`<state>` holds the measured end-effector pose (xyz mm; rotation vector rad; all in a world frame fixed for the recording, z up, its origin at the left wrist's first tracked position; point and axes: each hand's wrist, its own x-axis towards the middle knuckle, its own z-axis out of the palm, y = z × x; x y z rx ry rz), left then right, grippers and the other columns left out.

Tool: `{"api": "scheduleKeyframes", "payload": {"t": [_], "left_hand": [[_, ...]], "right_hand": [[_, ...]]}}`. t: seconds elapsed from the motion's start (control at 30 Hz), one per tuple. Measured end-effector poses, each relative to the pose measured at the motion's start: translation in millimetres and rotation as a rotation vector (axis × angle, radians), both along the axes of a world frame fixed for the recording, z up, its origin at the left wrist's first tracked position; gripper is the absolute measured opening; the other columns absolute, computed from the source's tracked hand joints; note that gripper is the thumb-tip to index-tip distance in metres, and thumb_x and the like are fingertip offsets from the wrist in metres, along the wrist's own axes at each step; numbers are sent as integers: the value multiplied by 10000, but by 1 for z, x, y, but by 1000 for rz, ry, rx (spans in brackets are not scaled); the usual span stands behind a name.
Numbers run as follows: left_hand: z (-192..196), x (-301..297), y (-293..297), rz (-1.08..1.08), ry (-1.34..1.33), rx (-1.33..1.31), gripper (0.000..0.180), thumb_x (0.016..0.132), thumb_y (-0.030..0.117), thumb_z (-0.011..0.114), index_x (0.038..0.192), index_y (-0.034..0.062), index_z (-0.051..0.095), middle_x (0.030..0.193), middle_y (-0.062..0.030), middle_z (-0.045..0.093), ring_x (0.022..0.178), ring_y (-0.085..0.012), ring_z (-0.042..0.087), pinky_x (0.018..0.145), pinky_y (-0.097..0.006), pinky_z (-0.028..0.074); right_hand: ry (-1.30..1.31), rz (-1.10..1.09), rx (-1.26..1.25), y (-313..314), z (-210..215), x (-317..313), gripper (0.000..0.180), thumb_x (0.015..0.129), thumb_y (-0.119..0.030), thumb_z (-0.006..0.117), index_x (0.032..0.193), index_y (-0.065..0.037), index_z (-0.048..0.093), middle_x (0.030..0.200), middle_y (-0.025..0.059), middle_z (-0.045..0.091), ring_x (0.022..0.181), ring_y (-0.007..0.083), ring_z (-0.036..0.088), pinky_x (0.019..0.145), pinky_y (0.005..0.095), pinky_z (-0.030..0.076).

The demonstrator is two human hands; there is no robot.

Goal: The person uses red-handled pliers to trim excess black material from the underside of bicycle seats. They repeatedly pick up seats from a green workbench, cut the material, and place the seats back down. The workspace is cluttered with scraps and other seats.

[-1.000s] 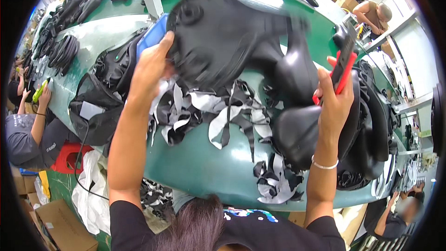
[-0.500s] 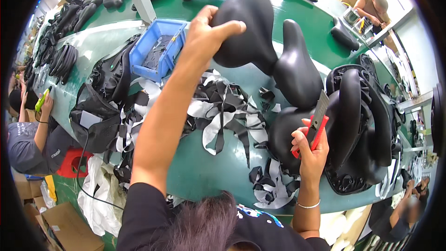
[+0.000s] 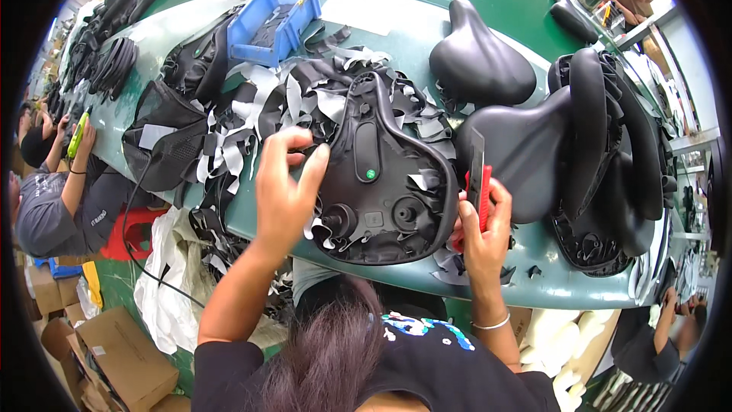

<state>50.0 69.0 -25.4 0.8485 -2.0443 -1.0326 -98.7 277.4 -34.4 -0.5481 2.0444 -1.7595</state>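
Note:
A black bicycle saddle (image 3: 385, 217) lies underside up at the table's near edge, its nose pointing away from me. Loose cover edging and small scraps show around its inner rim. My left hand (image 3: 284, 191) is at its left side, thumb and fingers apart with nothing between them; whether it touches the saddle I cannot tell. At the saddle's right side my right hand (image 3: 486, 236) grips a red utility knife (image 3: 486, 197), its blade pointing up and away. Black and white cut-off strips (image 3: 320, 99) lie heaped beyond and left of the saddle.
A blue bin (image 3: 297, 30) holding dark pieces stands behind the scraps. One saddle (image 3: 482, 65) sits right side up farther back; more saddles (image 3: 610, 152) are piled at right. A black mesh bag (image 3: 164, 137) and a cable lie left. Co-workers sit at left and far right.
My left hand has come back toward me from holding a saddle out over the table. A saddle now lies underside up before me. The knife has stayed in my right hand; the view has shifted.

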Motion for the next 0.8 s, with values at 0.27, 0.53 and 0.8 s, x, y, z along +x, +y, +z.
{"api": "scheduleKeyframes", "payload": {"t": [0.27, 0.53, 0.8], "left_hand": [[-2, -21, -49, -433, -46, 1038, 525, 879, 350, 610, 1257, -6, 537, 1139, -99, 617, 991, -159, 614, 877, -285, 487], [32, -47, -55, -439, -105, 724, 432, 845, 400, 643, 1013, 3, 633, 886, -51, 641, 769, -117, 613, 700, -260, 501], [19, -8, -29, -58, -69, 731, 362, 829, 335, 606, 975, 4, 588, 773, 0, 577, 630, -71, 534, 593, -213, 438]], "right_hand": [[466, 317, 81, 16, -7, -15, 433, 892, -127, 631, 1274, 5, 476, 930, 112, 638, 663, 206, 597, 635, 298, 510], [1170, 780, 452, -11, 41, -52, 580, 811, -69, 633, 1362, -158, 474, 730, 93, 503, 556, 238, 553, 492, 365, 459], [592, 477, 406, 30, 4, 38, 674, 819, -52, 672, 1413, -39, 355, 768, 200, 600, 597, 414, 561, 534, 464, 462]]}}
